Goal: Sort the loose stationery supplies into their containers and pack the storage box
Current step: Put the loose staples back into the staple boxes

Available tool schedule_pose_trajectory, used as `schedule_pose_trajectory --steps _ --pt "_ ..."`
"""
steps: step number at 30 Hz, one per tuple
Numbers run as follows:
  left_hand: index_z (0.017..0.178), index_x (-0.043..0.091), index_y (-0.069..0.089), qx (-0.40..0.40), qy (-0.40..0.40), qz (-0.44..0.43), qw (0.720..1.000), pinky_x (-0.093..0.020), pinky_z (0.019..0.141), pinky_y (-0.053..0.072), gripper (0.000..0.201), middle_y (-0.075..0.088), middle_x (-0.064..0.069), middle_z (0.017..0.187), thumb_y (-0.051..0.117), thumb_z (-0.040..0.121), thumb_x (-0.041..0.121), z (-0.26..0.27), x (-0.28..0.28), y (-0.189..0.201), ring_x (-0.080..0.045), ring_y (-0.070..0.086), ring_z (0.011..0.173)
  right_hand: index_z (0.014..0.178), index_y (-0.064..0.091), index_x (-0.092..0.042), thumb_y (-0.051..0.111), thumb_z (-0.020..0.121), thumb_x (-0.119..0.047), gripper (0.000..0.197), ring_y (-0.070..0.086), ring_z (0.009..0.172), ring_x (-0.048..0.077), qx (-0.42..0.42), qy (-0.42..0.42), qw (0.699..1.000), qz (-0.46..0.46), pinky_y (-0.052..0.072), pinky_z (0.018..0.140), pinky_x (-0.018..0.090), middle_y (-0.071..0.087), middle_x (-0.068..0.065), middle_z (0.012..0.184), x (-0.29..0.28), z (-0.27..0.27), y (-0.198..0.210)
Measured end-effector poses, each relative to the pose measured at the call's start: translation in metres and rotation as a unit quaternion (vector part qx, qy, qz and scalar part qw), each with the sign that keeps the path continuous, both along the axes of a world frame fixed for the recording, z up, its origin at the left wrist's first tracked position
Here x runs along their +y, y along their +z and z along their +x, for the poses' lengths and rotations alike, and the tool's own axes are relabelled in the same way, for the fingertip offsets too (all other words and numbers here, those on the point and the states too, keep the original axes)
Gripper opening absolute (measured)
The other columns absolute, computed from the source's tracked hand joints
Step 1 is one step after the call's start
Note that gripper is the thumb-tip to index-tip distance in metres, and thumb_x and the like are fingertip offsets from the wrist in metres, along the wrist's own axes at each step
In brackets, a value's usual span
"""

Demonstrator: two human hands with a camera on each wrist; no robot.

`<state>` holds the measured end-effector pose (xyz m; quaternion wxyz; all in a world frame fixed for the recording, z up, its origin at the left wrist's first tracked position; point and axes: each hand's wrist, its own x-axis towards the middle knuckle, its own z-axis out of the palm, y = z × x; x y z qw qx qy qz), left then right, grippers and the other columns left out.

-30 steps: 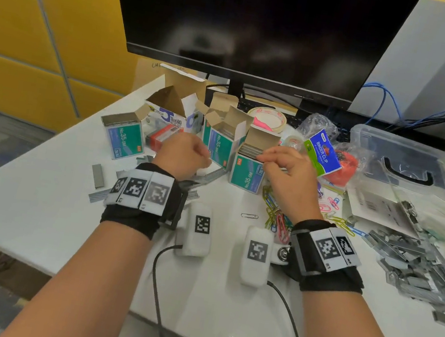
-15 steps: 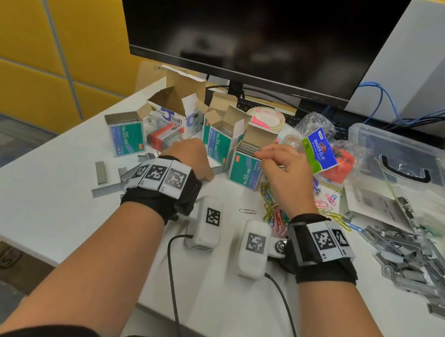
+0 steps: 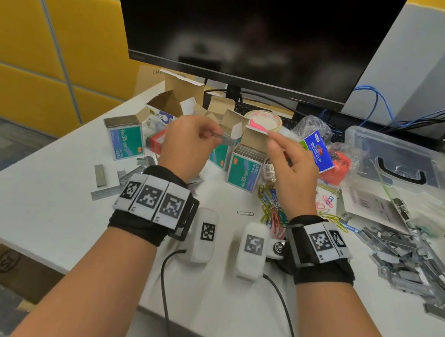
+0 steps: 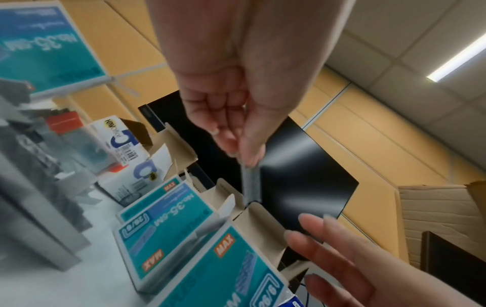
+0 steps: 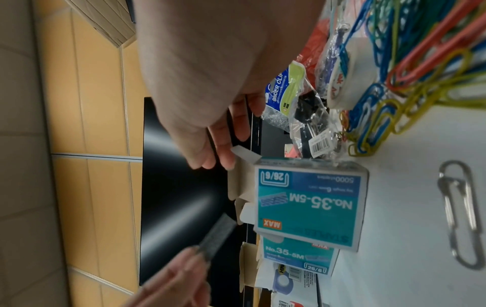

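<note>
Your left hand (image 3: pixel 189 144) pinches a grey metal staple strip (image 4: pixel 251 184) above the open teal cardboard staple boxes (image 3: pixel 245 169). Your right hand (image 3: pixel 290 165), fingers loosely spread, touches the nearest box's raised flap (image 5: pixel 243 153).

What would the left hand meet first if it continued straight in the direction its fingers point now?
Probably the right hand. The left hand pinches a staple strip aimed across at it, above the open staple boxes. Depth is unclear, so the strip might instead pass just over a raised box flap.
</note>
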<state>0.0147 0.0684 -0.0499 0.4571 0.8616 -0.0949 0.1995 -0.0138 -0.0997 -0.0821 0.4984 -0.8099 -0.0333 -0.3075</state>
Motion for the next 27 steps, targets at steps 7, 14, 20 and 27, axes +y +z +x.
schedule_pose_trajectory --steps 7,14,20,27 --pt "0.08 0.021 0.066 0.051 -0.148 -0.179 0.971 -0.017 0.069 0.052 0.017 0.066 -0.003 0.082 0.068 0.082 0.004 -0.009 -0.005 -0.002 -0.012 0.06 0.078 0.107 0.065 -0.02 0.064 0.087 -0.012 0.021 0.055 0.077 -0.008 -0.028 0.088 0.993 0.075 0.044 0.067 0.01 0.064 -0.012 0.088 0.002 -0.005 0.004" --pt "0.085 0.015 0.065 0.096 -0.171 -0.181 0.964 -0.012 0.061 0.048 0.013 0.063 -0.003 0.078 0.069 0.081 0.003 -0.011 0.004 -0.008 -0.006 0.058 0.071 0.093 0.069 -0.015 0.064 0.087 -0.009 0.01 0.055 0.07 -0.008 0.002 0.1 0.992 0.079 0.044 0.064 0.008 0.064 -0.009 0.079 0.002 -0.002 0.002" --pt "0.095 0.014 0.07 0.089 0.009 0.036 0.995 -0.026 0.075 0.041 0.015 0.057 0.001 0.086 0.073 0.081 0.019 0.001 0.034 -0.01 -0.01 0.052 0.079 0.099 0.068 -0.011 0.061 0.089 -0.016 0.013 0.062 0.084 0.015 -0.002 0.027 0.992 0.122 0.053 0.077 0.026 0.068 0.005 0.09 -0.008 0.002 -0.004" --pt "0.095 0.01 0.069 0.288 -0.035 0.25 0.924 -0.028 0.076 0.045 0.029 0.066 -0.005 0.097 0.08 0.072 0.022 0.005 0.03 -0.006 -0.017 0.055 0.091 0.101 0.068 -0.011 0.061 0.089 -0.017 0.014 0.063 0.089 0.018 -0.003 0.02 0.992 0.127 0.055 0.08 0.03 0.068 0.006 0.094 -0.008 0.004 -0.005"
